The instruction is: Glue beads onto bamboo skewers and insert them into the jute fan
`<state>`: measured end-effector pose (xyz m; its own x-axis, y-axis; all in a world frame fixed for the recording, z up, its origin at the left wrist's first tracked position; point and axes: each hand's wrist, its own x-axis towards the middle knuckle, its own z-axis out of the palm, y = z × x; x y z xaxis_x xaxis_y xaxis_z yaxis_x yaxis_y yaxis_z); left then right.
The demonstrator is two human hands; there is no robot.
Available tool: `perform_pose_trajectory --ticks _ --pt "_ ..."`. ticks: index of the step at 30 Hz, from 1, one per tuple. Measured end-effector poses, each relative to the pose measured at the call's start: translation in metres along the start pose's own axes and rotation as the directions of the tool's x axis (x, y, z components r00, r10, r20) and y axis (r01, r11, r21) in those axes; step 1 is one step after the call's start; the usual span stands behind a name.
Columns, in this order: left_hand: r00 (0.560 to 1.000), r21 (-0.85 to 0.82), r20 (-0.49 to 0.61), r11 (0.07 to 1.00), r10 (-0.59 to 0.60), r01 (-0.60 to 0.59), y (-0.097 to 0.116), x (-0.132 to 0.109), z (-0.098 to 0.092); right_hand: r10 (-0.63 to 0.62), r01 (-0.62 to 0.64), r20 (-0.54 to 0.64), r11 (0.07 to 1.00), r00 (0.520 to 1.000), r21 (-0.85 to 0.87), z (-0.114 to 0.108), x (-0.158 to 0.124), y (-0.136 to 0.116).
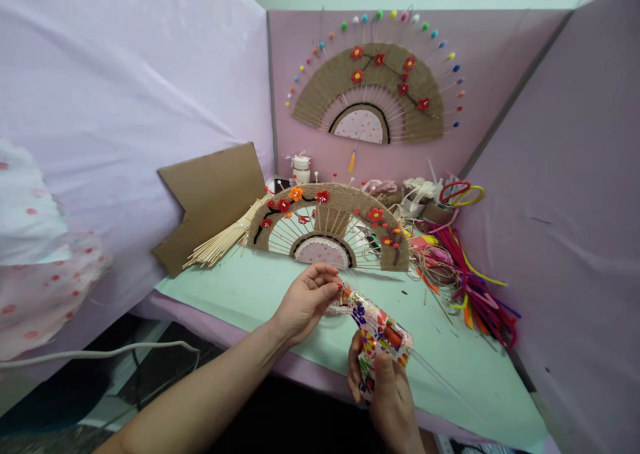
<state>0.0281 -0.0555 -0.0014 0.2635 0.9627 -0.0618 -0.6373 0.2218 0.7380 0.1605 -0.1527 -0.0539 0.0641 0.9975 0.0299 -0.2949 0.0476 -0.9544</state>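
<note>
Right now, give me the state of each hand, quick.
Left hand: pinched shut at the nozzle of the glue gun; anything held is too small to tell.
Right hand: closed around the glue gun's handle.

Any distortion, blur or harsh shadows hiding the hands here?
Head view: wide-angle stretching splays the partition walls; light soft and even, only a faint shadow under the fan on the table; left hand, right hand and glue gun reasonably sharp, no glare.
</note>
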Motion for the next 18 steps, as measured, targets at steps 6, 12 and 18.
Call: perform_pose_trajectory --ticks 6,12,18 --pt "1.000 0.006 -0.002 1.000 0.003 -0.003 -0.0004 0.0011 -0.0009 0.019 -0.017 -0.048 0.999 0.999 0.041 0.0005 -0.0023 0.0002" --pt "1.000 0.011 -0.005 1.000 -0.001 0.001 0.0009 -0.0002 0.0024 -0.002 0.004 -0.061 1.000 0.998 0.022 0.0030 -0.0021 -0.0033" --pt "1.000 0.020 -0.003 1.000 -0.002 0.002 0.0002 0.0001 0.0019 -0.014 0.015 -0.034 1.000 0.999 0.017 0.0010 -0.0014 -0.0004"
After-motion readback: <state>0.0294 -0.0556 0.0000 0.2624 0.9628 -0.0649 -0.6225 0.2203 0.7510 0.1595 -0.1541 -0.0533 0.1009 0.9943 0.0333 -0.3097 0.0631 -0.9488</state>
